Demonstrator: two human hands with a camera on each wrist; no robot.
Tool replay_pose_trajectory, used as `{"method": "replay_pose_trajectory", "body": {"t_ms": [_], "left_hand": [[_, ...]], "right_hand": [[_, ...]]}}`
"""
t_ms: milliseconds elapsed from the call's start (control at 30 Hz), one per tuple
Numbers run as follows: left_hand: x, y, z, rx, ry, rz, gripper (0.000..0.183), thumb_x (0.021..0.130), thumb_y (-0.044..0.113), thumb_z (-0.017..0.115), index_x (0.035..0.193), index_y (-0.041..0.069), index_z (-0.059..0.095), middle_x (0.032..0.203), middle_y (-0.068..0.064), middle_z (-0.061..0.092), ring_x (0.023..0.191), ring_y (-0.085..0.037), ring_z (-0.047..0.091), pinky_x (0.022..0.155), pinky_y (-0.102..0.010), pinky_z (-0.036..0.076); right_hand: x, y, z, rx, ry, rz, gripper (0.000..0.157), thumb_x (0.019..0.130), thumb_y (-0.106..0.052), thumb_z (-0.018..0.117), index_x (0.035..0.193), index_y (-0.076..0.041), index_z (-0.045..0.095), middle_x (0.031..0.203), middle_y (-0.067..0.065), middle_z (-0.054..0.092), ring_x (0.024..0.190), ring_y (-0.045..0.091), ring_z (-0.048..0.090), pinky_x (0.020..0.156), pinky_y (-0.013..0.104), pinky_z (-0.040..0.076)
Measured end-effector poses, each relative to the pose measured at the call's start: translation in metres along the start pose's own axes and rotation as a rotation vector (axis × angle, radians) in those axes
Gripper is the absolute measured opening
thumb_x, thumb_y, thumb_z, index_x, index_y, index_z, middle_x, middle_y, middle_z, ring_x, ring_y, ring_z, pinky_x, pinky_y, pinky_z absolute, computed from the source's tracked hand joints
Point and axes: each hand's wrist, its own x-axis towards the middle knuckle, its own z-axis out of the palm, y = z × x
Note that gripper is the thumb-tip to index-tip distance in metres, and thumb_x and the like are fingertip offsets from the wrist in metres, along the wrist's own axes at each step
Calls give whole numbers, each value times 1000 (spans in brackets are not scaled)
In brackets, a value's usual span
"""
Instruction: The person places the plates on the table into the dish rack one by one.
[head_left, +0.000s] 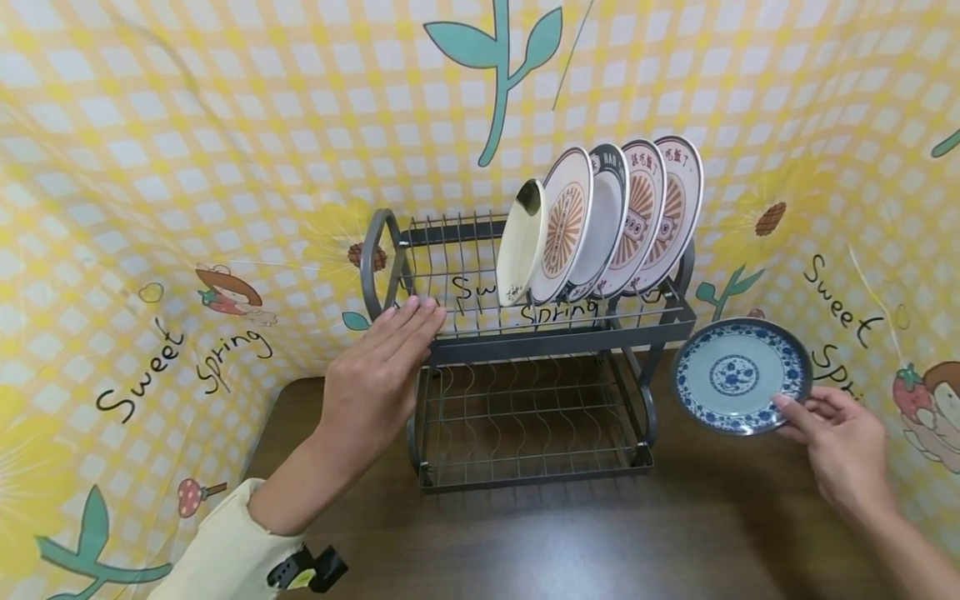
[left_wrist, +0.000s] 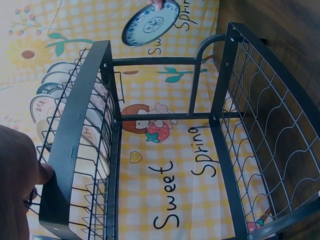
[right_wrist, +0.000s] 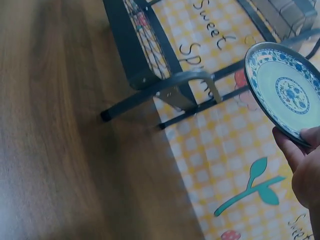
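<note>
My right hand (head_left: 847, 446) pinches the rim of a blue-and-white floral plate (head_left: 738, 375), thumb on its face, holding it in the air to the right of a dark two-tier dish rack (head_left: 555, 340). At the rack's upper-left front my left hand (head_left: 378, 367) holds the front rail; in the left wrist view its thumb (left_wrist: 45, 173) lies against the rail. Several plates stand on edge in the upper tier's right half: a cream dish (head_left: 519, 250) on the left, then patterned plates such as the sunburst one (head_left: 562, 225).
The rack's lower tier (head_left: 525, 417) has wavy wire dividers. It stands on a brown wooden table (head_left: 480, 542). Yellow checkered cloth (head_left: 262, 125) with printed words and drawings hangs behind and at both sides. A black strap device (head_left: 307, 569) sits at the left sleeve.
</note>
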Motion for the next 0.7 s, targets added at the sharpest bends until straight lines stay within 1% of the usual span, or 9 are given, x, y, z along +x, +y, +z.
{"method": "replay_pose_trajectory", "body": {"t_ms": [100, 167, 233, 367, 400, 467, 567, 700], "left_hand": [[-1, 0, 0, -1, -8, -2, 34, 93, 3, 58, 127, 8, 64, 126, -10, 64, 119, -25, 60, 104, -40, 48], [-1, 0, 0, -1, -9, -4, 35, 93, 2, 58, 127, 8, 64, 126, -10, 63, 119, -25, 60, 104, -40, 48], [-1, -1, 0, -5, -4, -4, 35, 92, 2, 59, 127, 8, 64, 126, -10, 63, 119, -25, 61, 104, -39, 48], [-1, -1, 0, -10, 1, -5, 36, 92, 1, 59, 127, 8, 64, 126, -10, 63, 119, -25, 61, 104, -39, 48], [-1, -1, 0, -10, -1, -5, 36, 92, 1, 59, 127, 8, 63, 126, -10, 63, 119, -24, 61, 104, -39, 48], [-1, 0, 0, -6, -1, -5, 36, 92, 1, 59, 127, 8, 64, 126, -10, 64, 119, -24, 61, 104, -40, 48], [0, 0, 0, -1, -4, -6, 36, 92, 1, 58, 127, 8, 64, 126, -9, 63, 119, -24, 60, 104, -39, 48], [-1, 0, 1, -9, 8, -2, 36, 92, 2, 60, 127, 8, 64, 126, -10, 63, 118, -24, 61, 104, -39, 48]], "right_hand": [[-6, -5, 6, -38, -22, -35, 15, 79, 1, 75, 87, -7, 66, 71, -1, 69, 58, 8, 67, 58, 22, 57], [-10, -8, 10, -88, -28, -65, 15, 80, 1, 75, 89, -8, 67, 70, -2, 69, 57, 7, 66, 56, 22, 57], [-14, -12, 14, -224, -27, -119, 15, 80, 0, 75, 90, -8, 67, 68, -6, 68, 56, 6, 65, 54, 20, 57], [-21, -15, 19, -477, -24, -232, 16, 80, -1, 75, 93, -2, 66, 66, -10, 66, 53, 5, 61, 49, 18, 54], [-23, -15, 20, -536, -20, -249, 16, 80, -3, 76, 93, -2, 66, 66, -12, 65, 52, 5, 60, 48, 17, 53], [-26, -14, 20, -575, -27, -257, 17, 79, -4, 77, 93, -3, 66, 66, -12, 64, 52, 5, 60, 47, 17, 52], [-31, -13, 24, -588, -39, -258, 17, 79, -5, 77, 92, -4, 66, 68, -12, 62, 53, 5, 59, 48, 17, 53], [-36, -14, 32, -568, -89, -291, 19, 79, -2, 77, 93, 2, 65, 69, -9, 63, 55, 7, 61, 52, 17, 55]]}}
